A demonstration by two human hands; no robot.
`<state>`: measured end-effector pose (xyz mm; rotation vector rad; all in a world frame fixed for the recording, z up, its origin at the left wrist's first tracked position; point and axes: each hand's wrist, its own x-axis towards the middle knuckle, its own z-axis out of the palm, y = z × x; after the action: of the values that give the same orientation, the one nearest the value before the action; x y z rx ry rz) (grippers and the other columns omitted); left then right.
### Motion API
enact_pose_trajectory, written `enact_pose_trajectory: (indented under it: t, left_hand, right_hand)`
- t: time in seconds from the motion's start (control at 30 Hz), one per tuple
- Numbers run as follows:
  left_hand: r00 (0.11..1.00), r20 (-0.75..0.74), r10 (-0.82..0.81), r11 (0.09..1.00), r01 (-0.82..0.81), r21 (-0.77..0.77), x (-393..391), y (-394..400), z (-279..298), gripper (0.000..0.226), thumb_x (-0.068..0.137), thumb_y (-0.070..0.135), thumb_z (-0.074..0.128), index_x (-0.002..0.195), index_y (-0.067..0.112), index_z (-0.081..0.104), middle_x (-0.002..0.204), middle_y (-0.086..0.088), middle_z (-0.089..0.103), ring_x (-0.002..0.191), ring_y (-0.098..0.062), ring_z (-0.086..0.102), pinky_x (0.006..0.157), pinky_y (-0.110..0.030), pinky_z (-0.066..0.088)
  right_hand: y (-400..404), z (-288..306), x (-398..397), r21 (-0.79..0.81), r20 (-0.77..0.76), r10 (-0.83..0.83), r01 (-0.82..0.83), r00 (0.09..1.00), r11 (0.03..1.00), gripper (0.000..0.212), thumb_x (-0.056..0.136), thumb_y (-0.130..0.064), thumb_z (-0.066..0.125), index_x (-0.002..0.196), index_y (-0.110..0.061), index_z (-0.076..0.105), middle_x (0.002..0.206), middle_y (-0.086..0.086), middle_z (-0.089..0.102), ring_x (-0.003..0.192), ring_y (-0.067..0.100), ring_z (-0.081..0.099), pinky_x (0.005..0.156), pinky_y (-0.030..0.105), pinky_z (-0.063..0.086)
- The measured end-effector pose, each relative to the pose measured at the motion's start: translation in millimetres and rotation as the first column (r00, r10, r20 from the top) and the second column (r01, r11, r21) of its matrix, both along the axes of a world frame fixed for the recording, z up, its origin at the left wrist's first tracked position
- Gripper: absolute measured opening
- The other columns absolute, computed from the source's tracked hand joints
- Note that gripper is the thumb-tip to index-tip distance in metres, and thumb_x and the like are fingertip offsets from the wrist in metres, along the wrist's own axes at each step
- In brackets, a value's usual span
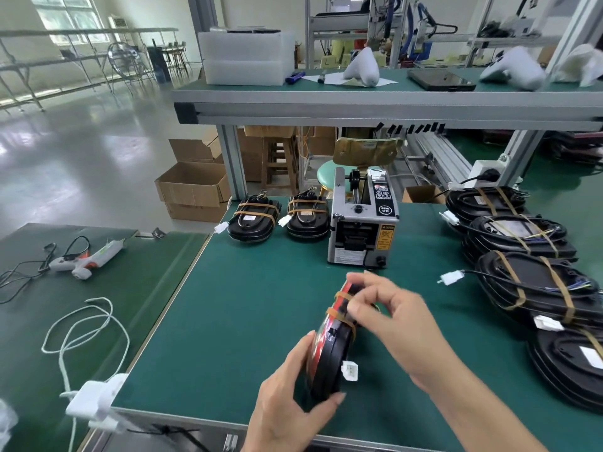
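Two hands: left hand (287,396) and right hand (385,308), both bare, meet on one unit (329,357) over the near middle of the green mat (261,305).
Left hand: fingers and thumb curl round the unit's lower end, with the thumb tip on its near rim.
Right hand: fingertips pinch the unit's upper end where the rubber bands (339,313) cross; slightly blurred.
Unit: oval black plastic shell with a glossy red face turned left, held on edge and tilted.
Rubber bands: tan, flat, stretched tight across the shell.
Connector (349,370): white blocky plastic, at the shell's right side.
Tape dispenser (360,223): grey metal box, just behind the hands.
Stock: two banded units (254,220) lie left of the dispenser; a stack (535,282) of similar shells lies along the right edge.
Side bench: white glue gun (88,259); looped white cord (81,324).
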<state>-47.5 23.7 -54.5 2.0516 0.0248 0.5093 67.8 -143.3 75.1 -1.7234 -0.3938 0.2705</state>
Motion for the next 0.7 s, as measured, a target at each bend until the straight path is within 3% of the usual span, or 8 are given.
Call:
enact_pose_trajectory:
  t: [0.07,0.17,0.47,0.6,0.7]
  left_hand:
    - [1.000,0.001,-0.004,1.000,0.004,-0.004,0,-1,0,0.092,0.071,0.041,0.090,0.152,0.042,0.045,0.133,0.027,0.069,0.115,0.000,0.071,0.100,-0.012,0.050]
    - [1.000,-0.005,0.005,1.000,-0.005,-0.017,-1,-1,-1,0.095,0.072,0.041,0.090,0.153,0.045,0.042,0.131,0.026,0.070,0.115,0.000,0.071,0.100,-0.014,0.051]
    - [1.000,-0.022,-0.004,0.999,0.003,-0.038,0,1,-6,0.094,0.076,0.038,0.091,0.155,0.046,0.042,0.132,0.024,0.070,0.118,-0.002,0.071,0.102,-0.015,0.050]
    - [1.000,-0.019,-0.001,1.000,0.001,-0.028,-1,1,-7,0.094,0.075,0.041,0.091,0.155,0.048,0.041,0.132,0.026,0.069,0.118,-0.001,0.070,0.102,-0.015,0.051]
    - [1.000,-0.022,0.005,1.000,-0.005,-0.030,-1,1,-9,0.095,0.075,0.042,0.091,0.155,0.049,0.040,0.132,0.027,0.069,0.118,-0.001,0.070,0.101,-0.015,0.052]
  right_hand:
    - [-6,-9,-13,-0.091,0.071,0.105,-0.098,0.992,0.991,0.015,0.086,-0.022,0.079,0.073,-0.029,0.076,0.136,-0.031,0.061,0.141,-0.014,0.037,0.110,0.016,0.027]
    - [-7,-18,-15,-0.168,0.122,0.157,-0.135,0.980,0.977,0.021,0.090,-0.015,0.076,0.075,-0.030,0.075,0.144,-0.034,0.053,0.145,-0.020,0.020,0.110,0.012,0.021]
    - [1,-22,-12,-0.275,0.200,0.166,-0.107,0.966,0.956,0.014,0.091,-0.025,0.073,0.084,-0.037,0.071,0.145,-0.037,0.048,0.146,-0.020,0.014,0.114,0.019,0.020]
    - [1,-17,-11,-0.320,0.205,0.181,-0.109,0.962,0.941,0.015,0.093,-0.027,0.072,0.088,-0.041,0.070,0.145,-0.036,0.047,0.146,-0.020,0.014,0.122,0.028,0.019]
    - [1,-14,-12,-0.342,0.202,0.183,-0.105,0.962,0.934,0.014,0.093,-0.027,0.072,0.082,-0.035,0.071,0.145,-0.036,0.046,0.147,-0.019,0.014,0.126,0.036,0.018]
